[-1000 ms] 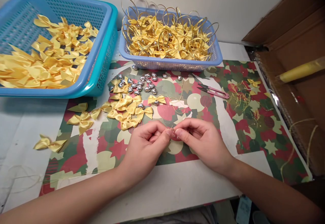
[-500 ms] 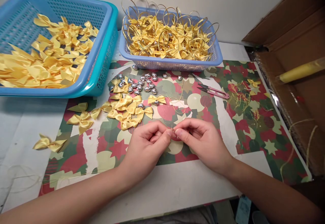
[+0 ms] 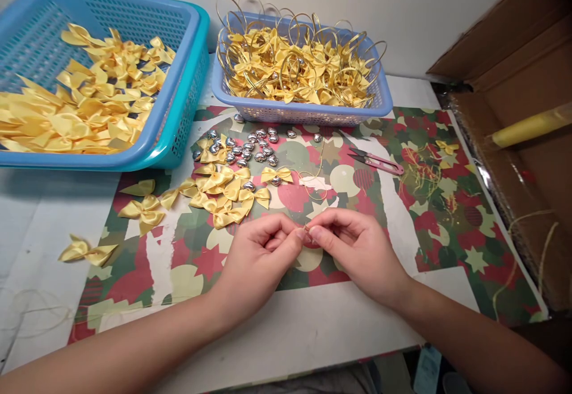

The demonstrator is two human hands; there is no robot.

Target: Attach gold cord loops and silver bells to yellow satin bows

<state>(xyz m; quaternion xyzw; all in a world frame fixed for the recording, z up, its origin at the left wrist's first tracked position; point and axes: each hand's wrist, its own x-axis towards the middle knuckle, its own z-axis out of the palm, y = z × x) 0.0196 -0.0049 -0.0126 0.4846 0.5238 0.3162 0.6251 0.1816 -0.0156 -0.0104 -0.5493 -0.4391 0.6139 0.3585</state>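
Your left hand [image 3: 263,256] and right hand [image 3: 360,252] pinch, apparently, fine thread [image 3: 305,227] | step: likely thread-working | next: calls for steady tension

Moderate, diffuse light, dark upper-right corner, slightly soft fine detail.

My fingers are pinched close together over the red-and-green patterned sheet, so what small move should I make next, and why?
I'd probably ease your bare right hand slightly away from your bare left hand, gently tensioning what looks like a fine yellowish strand: both hands pinch at it, close together, and any knot is too small to make out.
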